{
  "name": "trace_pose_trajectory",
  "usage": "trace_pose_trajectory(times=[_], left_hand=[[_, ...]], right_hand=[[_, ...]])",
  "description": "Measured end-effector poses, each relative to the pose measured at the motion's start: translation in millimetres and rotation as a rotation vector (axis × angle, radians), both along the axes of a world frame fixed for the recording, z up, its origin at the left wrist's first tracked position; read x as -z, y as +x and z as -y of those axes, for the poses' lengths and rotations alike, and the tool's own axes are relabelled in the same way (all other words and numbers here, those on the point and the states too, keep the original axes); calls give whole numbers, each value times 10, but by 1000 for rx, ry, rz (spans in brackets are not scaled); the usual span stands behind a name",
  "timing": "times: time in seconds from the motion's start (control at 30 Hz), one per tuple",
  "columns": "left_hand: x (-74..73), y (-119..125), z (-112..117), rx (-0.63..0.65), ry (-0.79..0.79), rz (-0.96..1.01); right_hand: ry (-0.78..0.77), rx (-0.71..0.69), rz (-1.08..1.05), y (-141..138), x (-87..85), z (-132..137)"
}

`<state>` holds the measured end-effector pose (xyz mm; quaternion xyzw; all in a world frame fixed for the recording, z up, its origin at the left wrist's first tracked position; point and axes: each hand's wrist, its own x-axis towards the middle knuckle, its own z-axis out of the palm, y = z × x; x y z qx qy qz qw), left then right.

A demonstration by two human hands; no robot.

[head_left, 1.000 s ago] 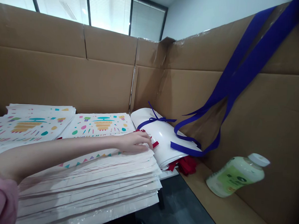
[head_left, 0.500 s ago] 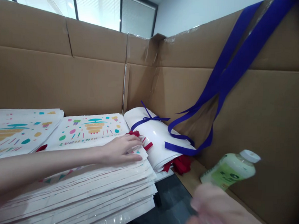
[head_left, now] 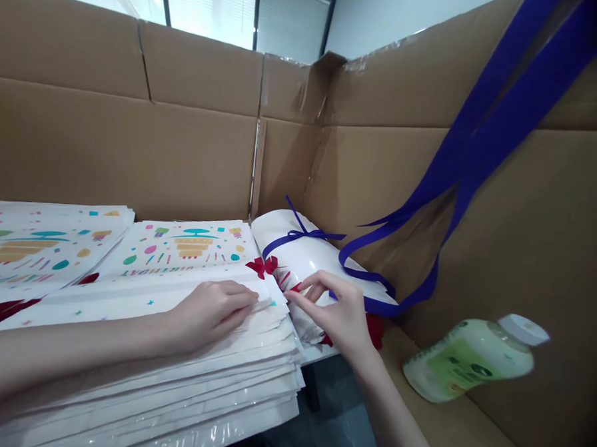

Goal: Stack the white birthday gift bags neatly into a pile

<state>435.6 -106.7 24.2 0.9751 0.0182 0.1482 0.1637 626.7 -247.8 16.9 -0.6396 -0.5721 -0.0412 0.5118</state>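
Observation:
A stack of flat white birthday-print pieces, which look like gift bags, lies in front of me. My left hand rests on top of it, thumb and fingers pinched at the upper piece's right edge. My right hand reaches over the stack's right side, its thumb and index finger closed on a thin red ribbon. A red ribbon bow sits just beyond my left fingers. Behind the right hand lies a rolled white glossy bundle, tied with blue ribbon.
Two more printed piles lie along the cardboard wall. Dark red ribbon lies at the left. Long blue ribbons hang down at the right. A white-capped bottle with a green label leans tilted by the right wall.
My right hand has moved up and left from the lower right to the red ribbon. My left hand has drawn back slightly and its fingers have closed. The view has shifted a little.

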Motion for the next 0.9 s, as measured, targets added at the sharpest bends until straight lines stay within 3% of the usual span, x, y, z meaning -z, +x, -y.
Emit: trace_pose_trajectory(times=[0.1,0.23,0.4,0.53,0.63,0.77,0.9], left_hand=[[-5,7,-18,-116,-98,43],[30,4,-79,-288,-244,147],[3,-49,-104,-244,-374,45],[-18,-76,-34,-304,-437,-78],[17,-78,43,-298,-349,-97],[86,-66,130,-300,-230,-81],[131,-38,149,-413,-262,-19]], right_hand=[[-42,-68,53,140,-42,-102],[-248,-377,162,291,-71,-200],[-377,-659,284,375,-18,-361],[-369,-648,362,376,116,-531],[-344,-620,366,346,177,-624],[-301,-614,335,304,158,-699],[-240,-587,261,338,94,-680]])
